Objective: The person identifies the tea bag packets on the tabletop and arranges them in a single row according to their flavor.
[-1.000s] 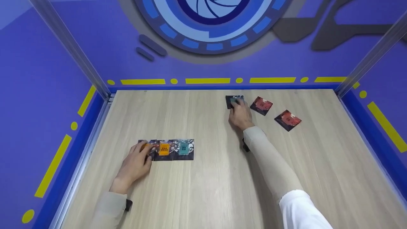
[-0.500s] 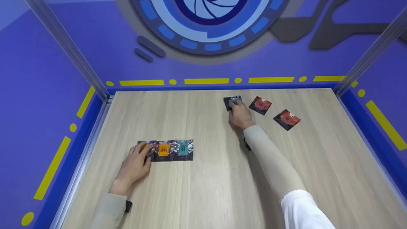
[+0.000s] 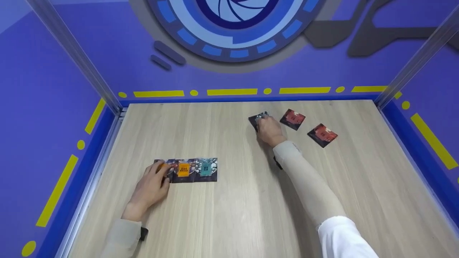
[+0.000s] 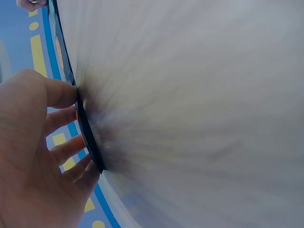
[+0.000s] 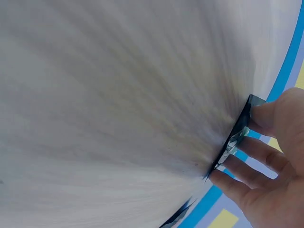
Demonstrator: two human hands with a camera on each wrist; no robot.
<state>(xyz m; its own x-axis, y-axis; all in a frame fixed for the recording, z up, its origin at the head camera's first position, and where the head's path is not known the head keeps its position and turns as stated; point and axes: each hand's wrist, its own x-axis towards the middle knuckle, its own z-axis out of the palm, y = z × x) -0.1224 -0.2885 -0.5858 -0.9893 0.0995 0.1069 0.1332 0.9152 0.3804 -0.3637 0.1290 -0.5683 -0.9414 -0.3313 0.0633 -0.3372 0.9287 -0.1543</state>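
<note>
Rising behind everything, a purple back wall [image 3: 107,43] has yellow dashes and dots along its foot. Before it spreads a pale wood-grain bench [image 3: 244,215]. A round blue emblem [image 3: 233,25] is printed high on the wall. Two arms reach in from the near side: a beige right sleeve [image 3: 312,182] under a white one [image 3: 344,238], and a beige left sleeve [image 3: 122,236].

The left grip [image 3: 148,188], a bare hand with thumb and fingers spread apart, rests on the left card [image 3: 171,175] of a row of three, covering much of it. The middle card [image 3: 183,170] has an orange label, the right card [image 3: 206,169] a teal one; the three sit edge to edge.

The right grip [image 3: 269,130] presses its separated thumb and fingers on a dark card [image 3: 254,120] near the far edge, turned askew; whether it is lifted I cannot tell. Just beside it on the right lies a red-labelled card [image 3: 292,119], with a second red-labelled card [image 3: 322,135] farther right. Smallest are two black wrist pieces, one at the left cuff [image 3: 143,233], one at the right cuff [image 3: 277,163].
</note>
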